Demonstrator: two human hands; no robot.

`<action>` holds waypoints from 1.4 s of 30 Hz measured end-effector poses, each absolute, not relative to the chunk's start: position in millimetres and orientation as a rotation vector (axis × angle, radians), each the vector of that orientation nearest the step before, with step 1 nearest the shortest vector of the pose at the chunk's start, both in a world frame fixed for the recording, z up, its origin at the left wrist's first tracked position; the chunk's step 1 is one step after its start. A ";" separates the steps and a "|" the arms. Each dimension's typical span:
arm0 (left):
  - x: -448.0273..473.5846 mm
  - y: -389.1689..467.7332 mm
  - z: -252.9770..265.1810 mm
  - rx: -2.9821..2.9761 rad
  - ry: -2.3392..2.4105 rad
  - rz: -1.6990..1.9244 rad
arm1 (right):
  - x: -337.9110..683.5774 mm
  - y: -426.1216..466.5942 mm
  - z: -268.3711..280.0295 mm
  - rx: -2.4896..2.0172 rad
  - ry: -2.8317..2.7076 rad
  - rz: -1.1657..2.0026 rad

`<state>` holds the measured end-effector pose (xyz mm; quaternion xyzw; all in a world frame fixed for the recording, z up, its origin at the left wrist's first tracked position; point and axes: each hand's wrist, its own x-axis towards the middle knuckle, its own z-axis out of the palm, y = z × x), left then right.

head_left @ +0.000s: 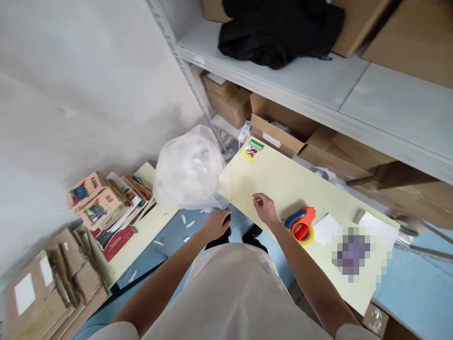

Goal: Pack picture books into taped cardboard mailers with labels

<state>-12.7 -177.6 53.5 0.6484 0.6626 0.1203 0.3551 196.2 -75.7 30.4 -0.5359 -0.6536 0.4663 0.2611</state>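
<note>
Fingers (226, 216) of the left hand (215, 225) hang loosely bent and apart, the grip slack over the gap between two benches, just beside a bulging white plastic bag (189, 172), as seen looking down from the person's head. Across from it, the right hand (265, 208) is out over the pale bench (279, 172), its grip curled in on itself, fingertips drawn near the thumb; whether something small is pinched there I can't tell. On that bench, near the right wrist, lies a tape dispenser (308, 217), orange and blue with a yellow roll, clear of the fingers. A white sheet (327, 229) lies just beside it, and a green-and-yellow card (252, 150) sits at the far corner. Over by the wall, the other bench (163, 216) carries pink boxes (96, 208) and a heap of papers. White scraps (190, 224) dot the blue floor below, and a black garment (279, 35) drapes the grey shelf (304, 87).
</note>
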 end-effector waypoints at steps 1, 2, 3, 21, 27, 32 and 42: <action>-29.6 -174.0 58.2 1.687 1.775 0.313 | 171.1 -66.2 32.4 -1.386 -1.911 1.286; -46.5 -168.6 62.3 1.698 1.831 0.318 | 145.9 -57.6 34.4 -1.322 -2.061 1.291; -63.2 -161.6 65.7 1.715 1.884 0.319 | 121.2 -50.0 36.1 -1.257 -2.209 1.281; -218.1 -114.5 40.3 1.608 1.976 -0.261 | -102.3 -35.7 4.9 -1.324 -2.724 1.368; -233.0 -121.4 52.2 1.650 2.014 -0.244 | -106.9 -7.4 51.8 -1.206 -2.470 1.321; -231.0 -104.2 71.4 1.630 2.205 0.152 | -98.6 17.5 112.1 -1.067 -1.982 1.342; -153.6 -50.0 150.1 2.014 2.087 0.907 | -10.0 18.0 224.7 -0.762 -1.362 1.538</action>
